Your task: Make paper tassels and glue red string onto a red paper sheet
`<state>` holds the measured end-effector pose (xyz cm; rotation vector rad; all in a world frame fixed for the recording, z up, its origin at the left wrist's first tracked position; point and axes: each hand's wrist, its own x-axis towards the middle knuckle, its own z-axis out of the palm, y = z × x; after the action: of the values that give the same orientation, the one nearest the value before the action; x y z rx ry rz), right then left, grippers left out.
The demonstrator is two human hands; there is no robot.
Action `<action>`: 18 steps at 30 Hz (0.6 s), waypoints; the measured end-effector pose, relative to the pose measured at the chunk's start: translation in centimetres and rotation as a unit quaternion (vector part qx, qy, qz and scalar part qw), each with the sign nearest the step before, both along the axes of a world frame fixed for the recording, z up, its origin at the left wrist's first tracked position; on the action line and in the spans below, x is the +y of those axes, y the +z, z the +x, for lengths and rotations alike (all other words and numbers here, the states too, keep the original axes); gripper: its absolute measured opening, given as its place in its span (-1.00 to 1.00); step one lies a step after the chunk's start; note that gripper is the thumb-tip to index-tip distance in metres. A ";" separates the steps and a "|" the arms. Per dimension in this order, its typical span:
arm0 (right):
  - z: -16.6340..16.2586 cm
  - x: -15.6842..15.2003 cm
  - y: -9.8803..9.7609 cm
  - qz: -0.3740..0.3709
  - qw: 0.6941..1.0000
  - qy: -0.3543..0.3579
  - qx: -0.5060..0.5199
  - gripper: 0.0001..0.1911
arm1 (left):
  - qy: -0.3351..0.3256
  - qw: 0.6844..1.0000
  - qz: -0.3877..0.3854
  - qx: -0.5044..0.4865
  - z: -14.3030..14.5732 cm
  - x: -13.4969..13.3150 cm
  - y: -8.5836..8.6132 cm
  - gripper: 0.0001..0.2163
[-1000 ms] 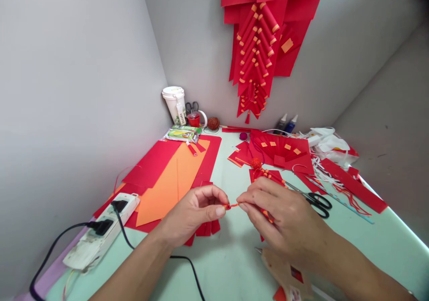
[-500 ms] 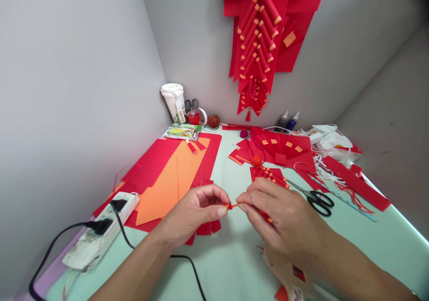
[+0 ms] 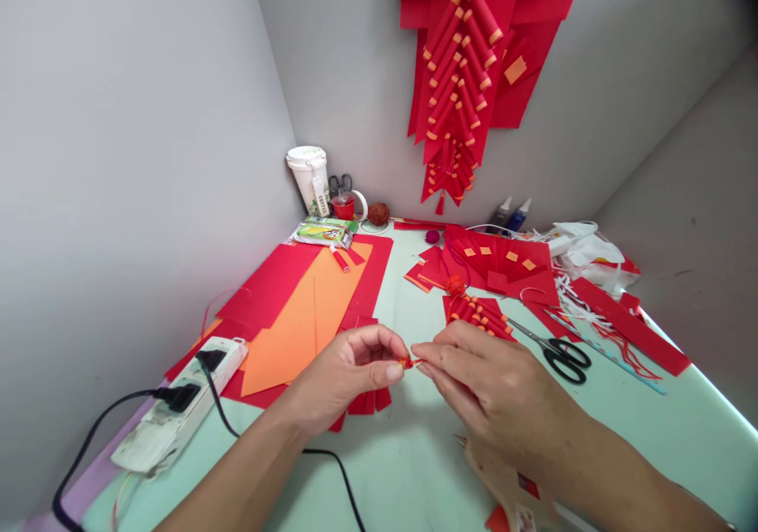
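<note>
My left hand (image 3: 349,378) and my right hand (image 3: 491,390) meet above the pale green table (image 3: 408,453), each pinching one end of a tiny red and orange paper roll (image 3: 407,363). The fingertips of both hands are pressed together on it. Just behind my right hand lies a row of finished small red rolls with orange ends (image 3: 479,317) on red paper.
Red and orange paper sheets (image 3: 308,303) lie at the left, a white power strip (image 3: 178,406) with a black cable at the near left. Black scissors (image 3: 560,354) lie right of my hands. A glue gun (image 3: 509,485) rests under my right wrist. A red firecracker decoration (image 3: 462,82) hangs on the wall.
My two hands have drawn closer, so less of the small roll shows between the fingertips. The view shifted slightly.
</note>
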<state>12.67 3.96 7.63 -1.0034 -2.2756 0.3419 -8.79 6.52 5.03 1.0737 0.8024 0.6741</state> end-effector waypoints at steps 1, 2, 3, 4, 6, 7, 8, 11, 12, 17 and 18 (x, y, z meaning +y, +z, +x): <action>0.0 0.0 0.0 -0.004 1.000 0.001 -0.002 -0.73 | 0.001 1.000 -0.001 -0.001 0.0 0.0 0.0 -0.80; -0.1 0.0 0.0 -0.005 1.000 0.003 -0.003 -0.73 | 0.002 1.000 -0.002 -0.001 0.0 0.0 -0.1 -0.79; -0.1 0.0 0.0 -0.005 1.000 0.004 -0.005 -0.73 | 0.003 1.000 -0.004 -0.002 0.0 0.0 -0.1 -0.79; -0.1 0.0 0.0 -0.007 1.000 0.004 -0.008 -0.74 | 0.004 1.000 -0.005 -0.003 0.0 0.0 -0.1 -0.79; -0.1 0.0 0.0 -0.017 1.000 0.006 -0.016 -0.73 | 0.006 1.000 -0.008 -0.008 0.0 0.0 -0.1 -0.79; -0.1 -0.1 0.1 -0.026 0.999 0.008 -0.021 -0.71 | 0.007 1.000 -0.008 -0.011 0.0 0.0 -0.1 -0.79; -0.1 -0.1 0.2 -0.039 0.999 0.010 -0.026 -0.69 | 0.008 1.000 -0.007 -0.013 0.0 0.0 -0.1 -0.80; -0.1 -0.3 0.4 -0.072 0.997 0.004 -0.019 -0.69 | 0.008 1.000 -0.003 -0.014 0.0 0.0 0.0 -0.81; -0.1 -0.4 0.5 -0.082 0.997 -0.001 -0.013 -0.70 | 0.007 1.000 -0.002 -0.011 0.0 0.0 0.1 -0.80; -0.2 -0.7 0.7 -0.106 0.994 -0.021 -0.009 -0.83 | 0.007 1.000 0.002 0.004 0.1 -0.1 0.3 -0.76; -0.3 -0.6 0.6 -0.100 0.995 -0.020 -0.006 -0.84 | 0.005 1.000 -0.001 0.001 0.1 -0.1 0.3 -0.76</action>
<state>12.40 3.31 8.28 -1.1507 -2.2619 0.5579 -8.68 6.41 5.29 1.0700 0.8113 0.6806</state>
